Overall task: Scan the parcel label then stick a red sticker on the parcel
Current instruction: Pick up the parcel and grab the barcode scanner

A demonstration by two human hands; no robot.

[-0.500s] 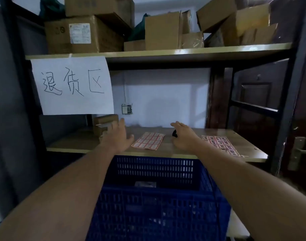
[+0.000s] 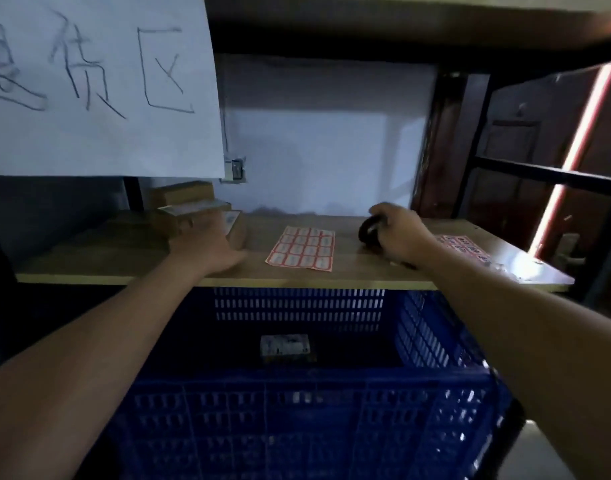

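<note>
Reaching onto the wooden shelf [image 2: 332,277], the right hand [image 2: 403,235] clasps the black scanner [image 2: 368,233]; the left hand [image 2: 207,247], fingers spread, rests against the cardboard parcel [image 2: 200,216] at its twelve o'clock. The red sticker sheet [image 2: 302,248] lies between both hands.

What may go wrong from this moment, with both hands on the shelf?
1. The right hand closes over the black scanner near the sticker sheet; dragging the scanner out could push the sheet aside.
2. The left hand reaches the parcel in a dim, blurred corner beside other boxes; it might take the wrong one.
3. The crate stands open below the shelf edge, so anything that slips could fall in.
</note>
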